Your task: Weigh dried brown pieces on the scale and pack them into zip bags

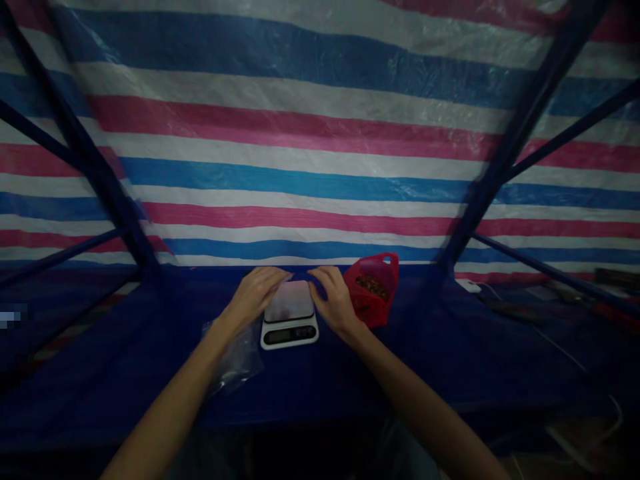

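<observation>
A white digital kitchen scale (289,337) with a pale square platform and a dark display sits on the blue table between my hands. My left hand (257,293) is at the platform's left edge, its fingers stretched toward the far side. A faint shiny bit shows by its fingertips; I cannot make out what it is. On the right side of the platform, my right hand (334,297) is curved, with thumb and fingers apart. Clear plastic bags (237,360) lie partly under my left forearm. Just right of my right hand stands an open red bag (384,310) holding small brown pieces (371,287).
Blue metal posts (483,193) rise on both sides of the blue table (425,353). Behind it hangs a striped plastic sheet (300,153). A white adapter (468,286) and a thin cable (557,347) lie to the right.
</observation>
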Motion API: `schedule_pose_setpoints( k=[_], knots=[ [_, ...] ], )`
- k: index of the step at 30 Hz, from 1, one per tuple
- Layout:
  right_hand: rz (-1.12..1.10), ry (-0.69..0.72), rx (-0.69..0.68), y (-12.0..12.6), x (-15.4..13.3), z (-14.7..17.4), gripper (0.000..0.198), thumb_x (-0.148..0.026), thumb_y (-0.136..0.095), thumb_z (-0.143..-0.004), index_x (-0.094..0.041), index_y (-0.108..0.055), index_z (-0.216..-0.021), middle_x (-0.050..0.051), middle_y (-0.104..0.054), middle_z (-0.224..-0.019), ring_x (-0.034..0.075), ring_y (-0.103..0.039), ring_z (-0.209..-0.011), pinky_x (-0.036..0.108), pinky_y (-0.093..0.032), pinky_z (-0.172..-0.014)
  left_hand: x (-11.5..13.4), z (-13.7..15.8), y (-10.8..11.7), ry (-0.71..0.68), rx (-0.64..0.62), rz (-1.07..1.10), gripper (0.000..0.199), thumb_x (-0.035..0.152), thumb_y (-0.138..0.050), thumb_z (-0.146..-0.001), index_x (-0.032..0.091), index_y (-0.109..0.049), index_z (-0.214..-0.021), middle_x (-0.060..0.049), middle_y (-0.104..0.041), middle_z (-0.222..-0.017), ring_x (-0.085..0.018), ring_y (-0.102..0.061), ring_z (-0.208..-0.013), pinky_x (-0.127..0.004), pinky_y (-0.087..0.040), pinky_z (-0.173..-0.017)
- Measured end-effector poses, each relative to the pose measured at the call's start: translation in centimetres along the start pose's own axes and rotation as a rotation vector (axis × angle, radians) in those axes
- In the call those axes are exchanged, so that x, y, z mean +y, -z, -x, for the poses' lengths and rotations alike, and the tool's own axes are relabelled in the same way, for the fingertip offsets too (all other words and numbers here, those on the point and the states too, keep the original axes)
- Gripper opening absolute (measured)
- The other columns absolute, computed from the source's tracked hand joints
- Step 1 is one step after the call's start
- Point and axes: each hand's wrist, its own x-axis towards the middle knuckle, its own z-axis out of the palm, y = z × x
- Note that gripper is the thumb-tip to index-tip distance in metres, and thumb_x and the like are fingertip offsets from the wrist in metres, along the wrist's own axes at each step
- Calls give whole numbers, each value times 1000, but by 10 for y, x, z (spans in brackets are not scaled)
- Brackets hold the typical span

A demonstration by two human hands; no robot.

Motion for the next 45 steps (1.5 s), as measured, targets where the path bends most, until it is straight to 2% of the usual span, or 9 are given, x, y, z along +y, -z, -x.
schedule_pose_setpoints(
  k=[5, 9, 13, 16, 24, 29, 35, 40, 45],
  knots=[
    [12, -103, 162, 52, -2, 3, 26, -9, -49, -97, -21, -65, -113, 7, -66, -101, 20, -65, -96, 35, -54, -87, -1, 44, 58, 416, 170, 172, 32, 39, -58, -96, 23, -74, -118, -7, -71, -109, -23, -70, -98, -36, -58, -87],
    [117, -136, 23, 94, -5, 29, 27, -7, -49, -96, -21, -65, -113, 8, -66, -104, 20, -65, -98, 34, -54, -89, -1, 90, 61, 766, 204, 378, 75, 52, -71, -84, 24, -46, -149, -5, -73, -98, -22, -72, -79, -38, -62, -75],
    [221, -227, -29, 133, 13, 24, 25, -8, -49, -94, -20, -69, -102, 9, -68, -103, 21, -67, -94, 34, -54, -85, -3, 123, 43, 701, 193, 110, 88, 57, -67, -84, 21, -31, -157, -16, -63, -129, -33, -64, -120, -54, -53, -102],
    [289, -316, -307, 150, 47, 3, 26, -6, -51, -89, -18, -73, -96, 9, -72, -98, 22, -69, -90, 36, -54, -85, 9, 146, 41, 636, 150, -143, 74, 52, -51, -96, 26, -26, -161, -16, -40, -158, -36, -39, -147, -59, -36, -118],
    [269, -313, -1032, 103, 128, -8, 36, -10, -63, -84, -15, -73, -118, 16, -73, -121, 25, -71, -102, 34, -53, -90, 31, 193, 21, 471, -308, -276, 63, 47, -43, -102, 37, -23, -161, -4, -26, -169, -31, -29, -154, -52, -38, -118],
    [310, -316, -1031, 86, 141, -11, 28, -2, -59, -82, -14, -77, -100, 14, -77, -106, 24, -71, -96, 31, -52, -85, 11, 180, 8, 565, -277, -341, 56, 45, -35, -104, 27, -39, -157, -7, -30, -167, -31, -24, -156, -54, -33, -120],
    [345, -289, -947, 95, 140, -30, 22, -7, -65, -85, -13, -75, -103, 15, -76, -109, 26, -69, -102, 35, -50, -91, 16, 123, 32, 520, 36, -353, 58, 40, -34, -104, 20, -30, -159, -14, -20, -170, -34, -12, -158, -60, -22, -124],
    [303, -262, -979, 108, 136, -43, 23, -9, -69, -82, -14, -76, -104, 12, -77, -107, 25, -70, -100, 32, -50, -89, -3, 53, 67, 445, 441, -252, 44, 27, -46, -102, 19, -47, -145, -14, -38, -161, -35, -35, -149, -60, -30, -121],
    [284, -283, -1015, 118, 129, -45, 21, -8, -71, -76, -18, -78, -93, 6, -77, -93, 21, -70, -88, 29, -52, -78, -48, 20, 53, 375, 499, -195, 34, 23, -42, -102, 15, -57, -131, -12, -46, -150, -33, -45, -140, -54, -38, -115]
  ],
)
